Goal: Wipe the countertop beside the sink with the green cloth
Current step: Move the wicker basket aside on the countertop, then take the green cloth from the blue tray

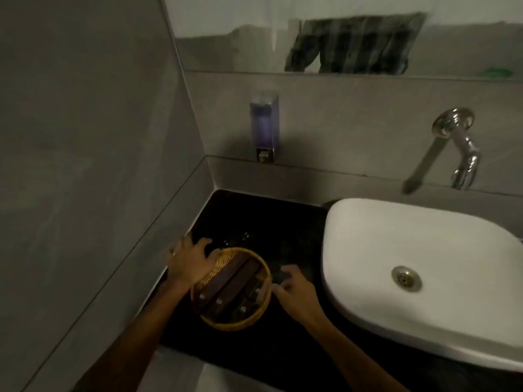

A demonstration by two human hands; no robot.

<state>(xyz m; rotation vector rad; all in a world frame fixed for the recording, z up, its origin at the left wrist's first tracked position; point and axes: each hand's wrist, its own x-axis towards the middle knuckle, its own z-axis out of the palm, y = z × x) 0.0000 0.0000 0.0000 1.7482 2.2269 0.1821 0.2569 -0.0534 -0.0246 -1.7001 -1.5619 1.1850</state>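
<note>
Nearest the camera, two bare forearms reach in over the dark countertop [283,222], and the round yellow wicker basket [230,290] sits between them; it serves as the landmark here. The basket rests on the countertop near its front edge and holds several dark brown flat items with small pale round spots at their near ends (what they are cannot be told in this dim light).

The left hand [188,263] lies against the basket's far-left rim, fingers spread wide and curled over the wicker edge, with a ring showing on one finger. The right hand [294,287] sits just to the right of the basket, its fingers bent together around a small dark object [280,275] close to the rim; the thing is too dark and blurred to identify, and whether the fingers truly pinch it cannot be told.

To the right of the basket, beyond the right hand, stands the white sink [418,264], a rounded basin set on top of the countertop with a metal drain [406,278] in its bowl. Behind the basket, the bare stretch of countertop runs back to the grey tiled wall.

Further back and above the basket, a soap dispenser [264,127] with purple liquid is fixed to the wall. Up and to the right of it, a chrome tap [460,145] juts out above the sink. Highest and farthest is a mirror [353,38], and at its lower right edge a small green smear [498,72] shows, possibly the green cloth, though it is too blurred to be sure.
</note>
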